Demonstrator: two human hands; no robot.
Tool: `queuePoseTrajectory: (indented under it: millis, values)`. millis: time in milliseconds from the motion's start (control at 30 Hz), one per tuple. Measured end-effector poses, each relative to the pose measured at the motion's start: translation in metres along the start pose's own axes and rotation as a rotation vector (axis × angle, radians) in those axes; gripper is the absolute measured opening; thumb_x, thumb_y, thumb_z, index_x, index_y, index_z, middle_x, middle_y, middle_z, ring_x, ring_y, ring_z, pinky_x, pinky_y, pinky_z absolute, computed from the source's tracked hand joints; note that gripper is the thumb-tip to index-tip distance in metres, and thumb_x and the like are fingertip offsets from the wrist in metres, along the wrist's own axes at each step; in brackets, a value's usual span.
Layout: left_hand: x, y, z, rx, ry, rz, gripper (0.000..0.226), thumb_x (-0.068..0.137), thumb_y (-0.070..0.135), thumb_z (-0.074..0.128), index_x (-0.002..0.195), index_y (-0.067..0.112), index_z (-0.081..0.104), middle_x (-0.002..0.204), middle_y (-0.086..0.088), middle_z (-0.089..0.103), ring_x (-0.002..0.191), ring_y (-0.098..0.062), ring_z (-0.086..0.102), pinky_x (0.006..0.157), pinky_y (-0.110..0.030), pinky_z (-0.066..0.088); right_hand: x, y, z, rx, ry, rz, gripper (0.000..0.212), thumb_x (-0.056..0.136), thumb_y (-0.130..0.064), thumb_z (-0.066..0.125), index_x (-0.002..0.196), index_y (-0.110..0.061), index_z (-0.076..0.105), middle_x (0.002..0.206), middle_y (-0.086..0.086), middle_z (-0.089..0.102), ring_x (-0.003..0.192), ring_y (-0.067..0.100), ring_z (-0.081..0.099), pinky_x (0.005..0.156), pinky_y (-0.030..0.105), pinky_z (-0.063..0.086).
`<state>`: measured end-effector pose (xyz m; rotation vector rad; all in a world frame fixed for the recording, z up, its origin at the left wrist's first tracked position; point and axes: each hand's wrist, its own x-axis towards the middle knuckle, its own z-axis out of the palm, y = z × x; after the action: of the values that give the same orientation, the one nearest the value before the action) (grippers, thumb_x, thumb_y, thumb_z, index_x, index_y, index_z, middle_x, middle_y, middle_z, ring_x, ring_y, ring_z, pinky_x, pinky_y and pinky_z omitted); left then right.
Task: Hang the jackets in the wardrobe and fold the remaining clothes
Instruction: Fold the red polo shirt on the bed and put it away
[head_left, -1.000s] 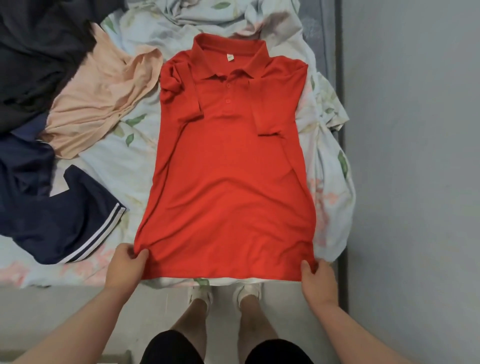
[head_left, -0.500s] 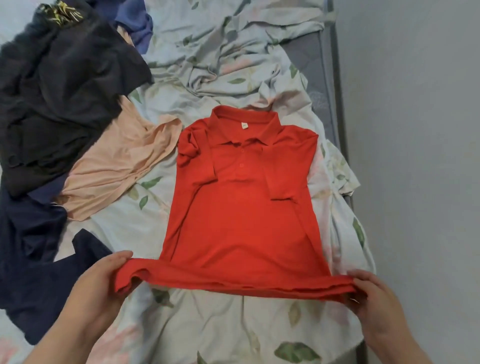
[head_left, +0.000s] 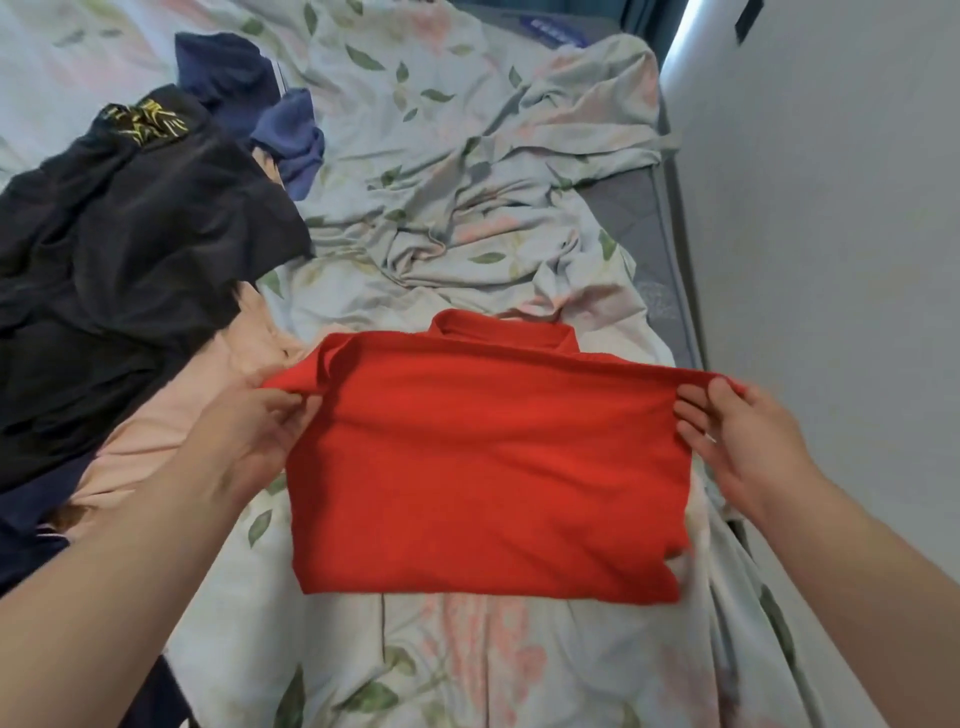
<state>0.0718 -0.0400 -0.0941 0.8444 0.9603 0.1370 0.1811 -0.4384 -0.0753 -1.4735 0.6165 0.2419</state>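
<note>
Head view, down over bed (head_left: 467, 156)

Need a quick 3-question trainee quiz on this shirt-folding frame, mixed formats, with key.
1. True or false: both hands pinch the red polo shirt.
2. Which edge does the left hand and the right hand hold? A) the near fold B) the far edge by the collar C) a sleeve only
3. Fill in: left of the shirt, partly under the black garment, lies a ____-coloured garment.

Key: 1 true; 2 B; 3 peach.
</note>
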Motion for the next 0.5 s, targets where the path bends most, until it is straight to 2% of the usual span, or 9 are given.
queuePoseTrajectory:
  millis: [133, 233, 333, 400, 433, 467, 500]
  values:
    - [0.031, 0.009, 0.028, -0.063, 0.057, -0.078, 0.038, 0.089, -0.017, 0.031, 0.085, 0.013, 0.054, 0.09, -0.007, 0.055, 0.079, -0.014, 0.058, 0.078, -0.027, 0.058, 0.042, -0.015, 0.027, -0.029, -0.001, 0.001, 0.015, 0.107, -0.022, 0.04, 0.096, -0.024, 0.05, 0.098, 0.0, 0.066, 0.093, 0.016, 0.065, 0.076, 0.028, 0.052]
    - [0.05, 0.016, 0.048, -0.047, 0.11, -0.07, 0.036, 0.088, -0.015, 0.032, 0.092, 0.012, 0.054, 0.094, -0.006, 0.053, 0.086, -0.015, 0.058, 0.087, -0.027, 0.055, 0.065, -0.021, 0.041, -0.08, -0.001, 0.016, 0.011, 0.107, -0.021, 0.035, 0.108, -0.023, 0.047, 0.113, 0.002, 0.063, 0.104, 0.019, 0.06, 0.077, 0.03, 0.049]
    - [0.063, 0.021, 0.062, -0.004, 0.112, -0.051, 0.028, 0.091, -0.012, 0.034, 0.086, 0.011, 0.05, 0.088, -0.005, 0.051, 0.078, -0.014, 0.057, 0.074, -0.022, 0.055, 0.078, -0.021, 0.054, -0.105, -0.008, 0.029, 0.023, 0.106, -0.019, 0.034, 0.126, -0.023, 0.044, 0.13, 0.006, 0.058, 0.114, 0.02, 0.058, 0.086, 0.031, 0.048]
    - [0.067, 0.019, 0.066, 0.024, 0.103, -0.037, 0.025, 0.092, -0.01, 0.036, 0.096, 0.008, 0.051, 0.1, -0.006, 0.054, 0.087, -0.015, 0.059, 0.076, -0.023, 0.054, 0.08, -0.016, 0.06, -0.121, -0.032, 0.054, 0.037, 0.105, -0.015, 0.035, 0.141, -0.02, 0.04, 0.138, 0.007, 0.056, 0.124, 0.021, 0.056, 0.097, 0.032, 0.045]
    - [0.069, 0.016, 0.066, 0.042, 0.087, -0.017, 0.03, 0.093, -0.011, 0.037, 0.111, 0.008, 0.052, 0.111, -0.007, 0.054, 0.097, -0.017, 0.059, 0.082, -0.025, 0.053, 0.079, -0.012, 0.061, -0.138, -0.036, 0.051, 0.041, 0.103, -0.013, 0.037, 0.144, -0.02, 0.038, 0.132, 0.008, 0.06, 0.119, 0.021, 0.059, 0.097, 0.033, 0.045]
    - [0.07, 0.013, 0.065, 0.064, 0.073, 0.015, 0.044, 0.092, -0.012, 0.039, 0.129, 0.01, 0.048, 0.12, -0.008, 0.051, 0.104, -0.019, 0.058, 0.088, -0.028, 0.053, 0.077, -0.007, 0.061, -0.154, -0.035, 0.025, 0.045, 0.101, -0.009, 0.04, 0.145, -0.017, 0.037, 0.114, 0.007, 0.065, 0.102, 0.02, 0.065, 0.088, 0.031, 0.048]
    - [0.069, 0.009, 0.062, 0.087, 0.071, 0.052, 0.058, 0.091, -0.013, 0.042, 0.142, 0.016, 0.039, 0.124, -0.008, 0.049, 0.106, -0.021, 0.058, 0.092, -0.03, 0.053, 0.074, -0.001, 0.06, -0.18, -0.027, -0.018, 0.049, 0.097, -0.005, 0.044, 0.145, -0.015, 0.037, 0.092, 0.004, 0.062, 0.078, 0.016, 0.062, 0.073, 0.027, 0.047]
